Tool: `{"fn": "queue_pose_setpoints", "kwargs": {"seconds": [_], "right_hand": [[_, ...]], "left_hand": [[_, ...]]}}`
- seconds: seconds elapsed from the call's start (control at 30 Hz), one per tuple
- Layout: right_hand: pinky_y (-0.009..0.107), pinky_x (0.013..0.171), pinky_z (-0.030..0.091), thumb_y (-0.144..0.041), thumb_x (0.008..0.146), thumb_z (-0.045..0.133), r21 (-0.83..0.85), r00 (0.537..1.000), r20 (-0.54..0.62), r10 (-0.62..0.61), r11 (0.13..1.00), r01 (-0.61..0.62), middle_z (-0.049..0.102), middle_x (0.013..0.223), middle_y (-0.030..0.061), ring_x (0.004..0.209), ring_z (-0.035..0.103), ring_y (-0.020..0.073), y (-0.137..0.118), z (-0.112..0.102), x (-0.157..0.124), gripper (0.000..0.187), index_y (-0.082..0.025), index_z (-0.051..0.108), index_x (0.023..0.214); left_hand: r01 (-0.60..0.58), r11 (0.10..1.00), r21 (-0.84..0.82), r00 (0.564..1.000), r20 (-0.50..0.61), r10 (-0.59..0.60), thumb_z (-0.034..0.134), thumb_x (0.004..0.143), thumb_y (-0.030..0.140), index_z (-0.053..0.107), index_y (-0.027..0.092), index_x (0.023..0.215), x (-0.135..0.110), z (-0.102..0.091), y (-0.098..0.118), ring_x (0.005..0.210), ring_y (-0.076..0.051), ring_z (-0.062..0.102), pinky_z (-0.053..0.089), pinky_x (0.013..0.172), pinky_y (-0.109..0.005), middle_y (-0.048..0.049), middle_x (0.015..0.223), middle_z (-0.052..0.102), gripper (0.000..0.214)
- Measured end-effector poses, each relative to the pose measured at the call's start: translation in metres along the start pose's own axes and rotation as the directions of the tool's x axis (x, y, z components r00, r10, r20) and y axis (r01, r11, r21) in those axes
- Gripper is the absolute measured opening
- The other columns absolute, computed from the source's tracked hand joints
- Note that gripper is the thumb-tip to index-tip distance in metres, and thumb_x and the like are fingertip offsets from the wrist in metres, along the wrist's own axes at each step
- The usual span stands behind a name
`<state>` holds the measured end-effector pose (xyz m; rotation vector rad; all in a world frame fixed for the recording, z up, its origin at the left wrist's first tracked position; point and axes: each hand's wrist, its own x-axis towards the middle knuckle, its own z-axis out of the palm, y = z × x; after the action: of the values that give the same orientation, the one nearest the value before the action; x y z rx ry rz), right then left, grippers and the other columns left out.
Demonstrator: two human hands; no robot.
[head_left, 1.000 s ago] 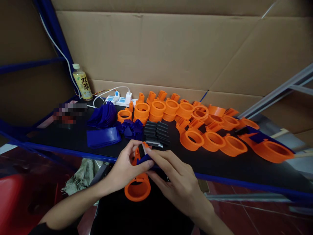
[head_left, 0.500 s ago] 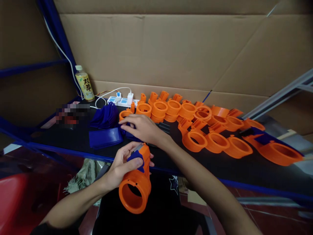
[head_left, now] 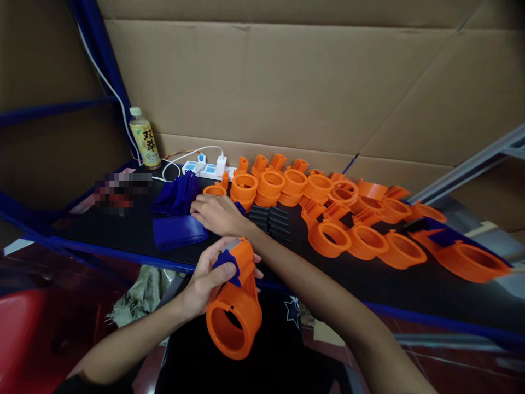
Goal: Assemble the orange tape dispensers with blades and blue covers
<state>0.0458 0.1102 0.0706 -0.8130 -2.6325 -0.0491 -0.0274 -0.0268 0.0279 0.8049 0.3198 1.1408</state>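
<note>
At lower centre, the left hand [head_left: 203,283] clasps an orange ring-ended plastic holder [head_left: 245,298], seemingly mid-assembly; the right hand [head_left: 219,213], its grip unclear, probably needs precise pinching next.

A yellow-labelled bottle [head_left: 145,143] is standing upright on the black tabletop [head_left: 118,227]. Just left of the bottle, a white cable [head_left: 103,77] is running down a blue post [head_left: 92,35]. To its right, a white power strip [head_left: 209,171] is carrying plugs. Behind it, cardboard sheeting [head_left: 295,82] is rising. Below the bottle, a crumpled sack [head_left: 139,295] is showing. Well to its right, a grey metal frame [head_left: 463,156] is slanting.
</note>
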Motion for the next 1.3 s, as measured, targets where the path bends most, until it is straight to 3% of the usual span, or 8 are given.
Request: {"fn": "queue_pose_setpoints", "kwargs": {"seconds": [0.23, 0.4, 0.5, 0.7, 0.83, 0.97, 1.13, 1.3], "right_hand": [[0.029, 0.083, 0.047, -0.029, 0.104, 0.042, 0.145, 0.973, -0.209, 0.093, 0.987, -0.064, 0.068, 0.106, 0.0083, 0.095, 0.063, 0.0175, 0.013, -0.030, -0.017, 0.023, -0.016, 0.060, 0.108], [0.034, 0.089, 0.053, -0.027, 0.100, 0.051, 0.156, 0.831, -0.506, 0.229, 0.972, -0.173, 0.072, 0.112, 0.0085, 0.098, 0.068, 0.0195, 0.010, -0.065, -0.072, 0.025, -0.018, 0.063, 0.120], [0.033, 0.085, 0.057, -0.018, 0.096, 0.056, 0.111, 0.796, -0.570, 0.204, 0.979, -0.171, 0.072, 0.108, 0.0066, 0.097, 0.070, 0.0191, -0.008, -0.077, -0.115, 0.028, -0.024, 0.065, 0.122], [0.039, 0.094, 0.057, -0.013, 0.088, 0.064, 0.232, 0.870, -0.428, 0.246, 0.960, -0.157, 0.067, 0.124, 0.0096, 0.114, 0.066, 0.0233, -0.045, -0.078, -0.170, 0.026, -0.024, 0.063, 0.111], [0.046, 0.103, 0.051, -0.021, 0.091, 0.064, 0.370, 0.912, -0.231, 0.338, 0.898, -0.239, 0.055, 0.145, 0.0124, 0.129, 0.057, 0.0262, -0.046, -0.076, -0.177, 0.018, -0.023, 0.057, 0.107], [0.041, 0.104, 0.050, -0.026, 0.093, 0.064, 0.532, 0.918, -0.100, 0.383, 0.800, -0.276, 0.058, 0.141, 0.0105, 0.129, 0.058, 0.0229, -0.039, -0.073, -0.178, 0.018, -0.024, 0.056, 0.109], [0.041, 0.101, 0.051, -0.030, 0.090, 0.068, 0.540, 0.909, -0.132, 0.396, 0.797, -0.269, 0.063, 0.132, 0.0095, 0.121, 0.061, 0.0232, -0.033, -0.072, -0.182, 0.042, -0.027, 0.056, 0.130], [0.044, 0.104, 0.049, -0.030, 0.088, 0.071, 0.487, 0.899, -0.184, 0.396, 0.832, -0.267, 0.062, 0.133, 0.0085, 0.123, 0.059, 0.0254, -0.034, -0.075, -0.190, 0.044, -0.030, 0.061, 0.131]], "left_hand": [[-0.125, 0.992, 0.028, 0.985, -0.119, 0.127, 0.077, 0.080, 0.041, 0.051, 0.023, 0.121, 0.004, -0.004, -0.006, 0.104, -0.033, 0.069, 0.057, 0.088, -0.056, -0.0134, 0.120, 0.067, 0.052], [-0.178, 0.983, 0.045, 0.950, -0.251, 0.184, 0.075, 0.081, 0.027, 0.050, 0.027, 0.115, 0.008, -0.003, -0.003, 0.115, -0.030, 0.065, 0.050, 0.099, -0.055, -0.0076, 0.124, 0.065, 0.042], [-0.190, 0.982, 0.018, 0.934, -0.305, 0.186, 0.073, 0.083, 0.029, 0.050, 0.029, 0.118, 0.011, -0.003, -0.002, 0.117, -0.028, 0.064, 0.049, 0.100, -0.053, -0.0052, 0.121, 0.067, 0.041], [-0.206, 0.976, 0.073, 0.908, -0.358, 0.219, 0.077, 0.080, 0.033, 0.055, 0.030, 0.119, 0.012, -0.006, -0.006, 0.104, -0.019, 0.067, 0.049, 0.099, -0.039, -0.0002, 0.108, 0.069, 0.045], [-0.181, 0.981, 0.074, 0.937, -0.290, 0.195, 0.075, 0.082, 0.039, 0.055, 0.028, 0.116, 0.013, -0.005, -0.010, 0.112, -0.023, 0.064, 0.049, 0.099, -0.040, -0.0048, 0.118, 0.067, 0.041], [-0.165, 0.983, 0.077, 0.951, -0.251, 0.179, 0.075, 0.083, 0.034, 0.056, 0.028, 0.114, 0.013, -0.005, -0.011, 0.110, -0.022, 0.064, 0.049, 0.099, -0.039, -0.0032, 0.114, 0.067, 0.037], [-0.146, 0.986, 0.086, 0.943, -0.290, 0.165, 0.078, 0.079, 0.034, 0.056, 0.030, 0.119, 0.013, -0.005, -0.010, 0.110, -0.023, 0.063, 0.050, 0.097, -0.040, -0.0033, 0.119, 0.065, 0.046], [-0.141, 0.987, 0.082, 0.923, -0.349, 0.161, 0.077, 0.079, 0.040, 0.053, 0.033, 0.126, 0.011, -0.005, -0.010, 0.113, -0.024, 0.062, 0.049, 0.097, -0.041, -0.0043, 0.128, 0.061, 0.053]]}}
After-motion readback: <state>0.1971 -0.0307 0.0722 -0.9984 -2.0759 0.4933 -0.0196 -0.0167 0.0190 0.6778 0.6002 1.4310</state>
